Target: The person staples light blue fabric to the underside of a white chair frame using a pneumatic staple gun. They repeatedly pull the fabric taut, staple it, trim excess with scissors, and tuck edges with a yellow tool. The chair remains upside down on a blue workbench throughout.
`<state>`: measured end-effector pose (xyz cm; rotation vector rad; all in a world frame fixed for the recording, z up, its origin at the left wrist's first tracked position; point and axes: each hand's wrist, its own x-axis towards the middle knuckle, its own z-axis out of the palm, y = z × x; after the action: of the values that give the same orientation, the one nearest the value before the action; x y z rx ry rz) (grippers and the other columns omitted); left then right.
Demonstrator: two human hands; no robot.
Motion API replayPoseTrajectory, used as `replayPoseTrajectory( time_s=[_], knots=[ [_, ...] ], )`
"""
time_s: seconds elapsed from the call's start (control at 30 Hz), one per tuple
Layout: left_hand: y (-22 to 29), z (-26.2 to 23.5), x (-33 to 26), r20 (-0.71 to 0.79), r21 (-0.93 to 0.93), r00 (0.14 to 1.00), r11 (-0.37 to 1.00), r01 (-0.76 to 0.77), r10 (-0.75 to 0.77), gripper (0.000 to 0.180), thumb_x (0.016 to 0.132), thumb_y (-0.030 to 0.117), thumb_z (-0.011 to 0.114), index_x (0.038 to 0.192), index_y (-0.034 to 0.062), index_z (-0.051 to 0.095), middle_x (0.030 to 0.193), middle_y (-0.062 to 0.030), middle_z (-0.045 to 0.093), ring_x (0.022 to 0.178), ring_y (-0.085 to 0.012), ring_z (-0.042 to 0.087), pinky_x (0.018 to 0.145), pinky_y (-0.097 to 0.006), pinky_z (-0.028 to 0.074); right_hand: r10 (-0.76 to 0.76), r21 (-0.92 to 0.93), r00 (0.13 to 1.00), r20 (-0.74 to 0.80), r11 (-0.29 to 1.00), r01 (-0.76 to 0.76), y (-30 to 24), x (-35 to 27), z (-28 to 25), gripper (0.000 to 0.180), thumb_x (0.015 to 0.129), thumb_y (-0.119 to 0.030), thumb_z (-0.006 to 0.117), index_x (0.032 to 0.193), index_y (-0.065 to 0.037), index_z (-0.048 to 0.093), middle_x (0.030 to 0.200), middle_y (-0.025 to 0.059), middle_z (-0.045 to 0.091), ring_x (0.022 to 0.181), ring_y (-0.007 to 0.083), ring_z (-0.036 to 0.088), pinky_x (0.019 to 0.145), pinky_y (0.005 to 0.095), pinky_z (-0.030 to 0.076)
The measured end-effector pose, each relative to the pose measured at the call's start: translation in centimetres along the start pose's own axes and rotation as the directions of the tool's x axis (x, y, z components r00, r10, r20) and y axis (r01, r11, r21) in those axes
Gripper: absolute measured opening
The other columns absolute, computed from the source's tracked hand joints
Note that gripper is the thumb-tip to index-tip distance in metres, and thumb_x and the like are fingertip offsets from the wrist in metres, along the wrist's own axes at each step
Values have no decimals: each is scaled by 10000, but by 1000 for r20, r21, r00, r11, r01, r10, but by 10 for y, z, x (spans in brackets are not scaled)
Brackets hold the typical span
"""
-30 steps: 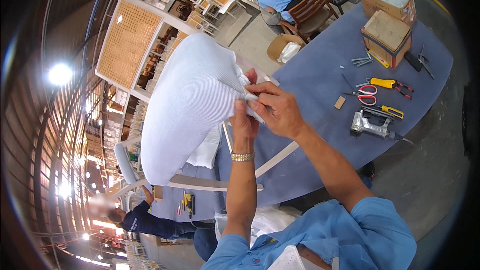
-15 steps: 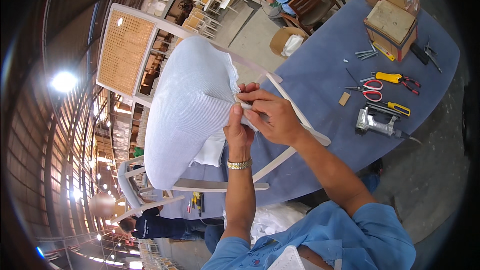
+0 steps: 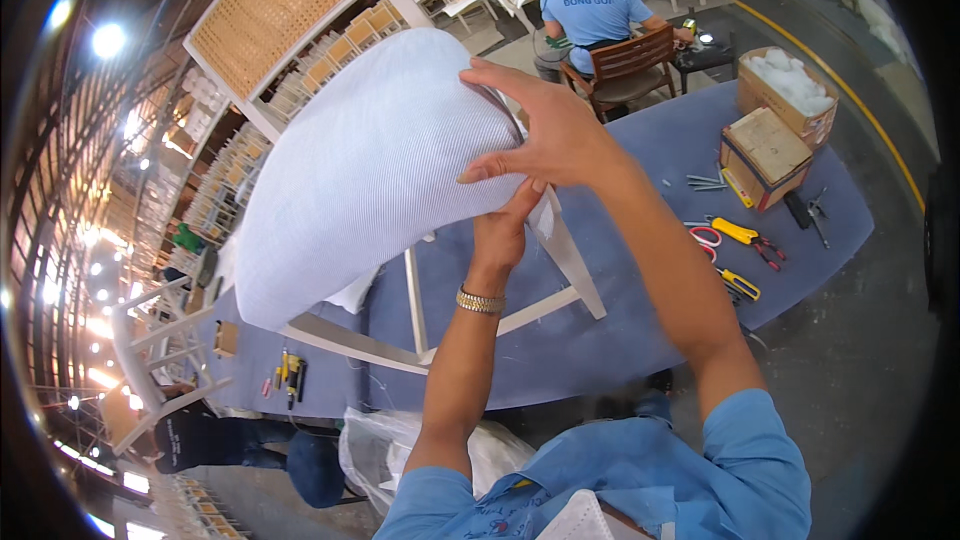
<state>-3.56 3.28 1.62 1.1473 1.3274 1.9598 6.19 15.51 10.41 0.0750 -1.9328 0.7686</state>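
Observation:
A pale wooden chair [image 3: 570, 250] with a woven cane back [image 3: 285, 15] lies tilted before me on the blue-covered table. Its padded seat, covered in finely striped light fabric [image 3: 370, 160], faces up toward me. My right hand [image 3: 545, 130] spans the seat's right-hand corner, thumb and forefinger stretched wide apart and resting on the cloth. Just below it, my left hand [image 3: 503, 230] grips the fabric edge at that corner, thumb upward; its other fingers are hidden behind the seat. Loose cloth hangs beneath the seat.
On the blue table [image 3: 620, 340] to the right lie pliers [image 3: 745, 235], red-handled scissors [image 3: 705, 237], a yellow-handled tool [image 3: 740, 285] and cardboard boxes [image 3: 765, 155]. Several tools [image 3: 290, 375] lie at left. A person [image 3: 590, 5] sits beyond the table; another [image 3: 220, 440] is at lower left.
My right hand has gone from pinching the fabric edge to spreading over the seat's corner. The left hand stays at that edge. The chair appears turned, its corner fold now smoothed.

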Motion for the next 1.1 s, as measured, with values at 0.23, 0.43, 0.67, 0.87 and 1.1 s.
replayPoseTrajectory(
  time_s=[0.23, 0.43, 0.67, 0.87, 1.1],
  knots=[
    [16, 12, -1, 62, 38, 998, 999, -6, 4, 295, 931, 190, 724, 1144, 8, 635, 971, -71, 684, 956, -170, 642, 855, -313, 507, 129, 19, 977, 167, 991, -134, 5, 5, -5, 935, 655, -540, 883, 1436, -148, 549, 1437, 114, 575, 937, 186, 673, 803, 327, 554],
    [7, 8, 2, 36, 65, 999, 998, 12, -15, 298, 917, 211, 719, 1117, -1, 659, 999, -89, 678, 949, -191, 642, 854, -329, 510, 224, 29, 955, 196, 972, -234, 9, -3, -22, 826, 738, -492, 843, 1411, -104, 564, 1239, 141, 685, 941, 202, 679, 837, 319, 528],
    [-8, -1, -2, 94, 18, 993, 997, 72, -73, 685, 941, 400, 641, 1383, -76, 422, 1105, -99, 589, 1050, -244, 582, 981, -376, 449, 659, 59, 749, -64, 752, -657, 134, -171, -76, 483, 889, -268, 759, 1297, -42, 635, 1155, 123, 706, 1062, 194, 664, 940, 322, 516],
    [0, -1, 2, 122, 126, 986, 988, 93, -109, 784, 882, 488, 688, 1366, -67, 420, 1120, -95, 574, 1069, -253, 566, 990, -377, 427, 919, -442, 375, 122, 389, -808, 171, -442, -82, 736, 767, -150, 783, 1428, -99, 463, 1277, 207, 610, 1165, 400, 590, 987, 468, 470],
    [3, 7, -2, 77, -129, 992, 985, 110, -100, 664, 875, 273, 757, 1351, -79, 455, 1058, -93, 629, 991, -241, 619, 949, -380, 482, 915, -629, 355, 193, 393, -671, 180, -452, -66, 728, 700, -135, 828, 1346, -95, 494, 1193, 206, 616, 1087, 412, 612, 920, 492, 499]
  ],
)
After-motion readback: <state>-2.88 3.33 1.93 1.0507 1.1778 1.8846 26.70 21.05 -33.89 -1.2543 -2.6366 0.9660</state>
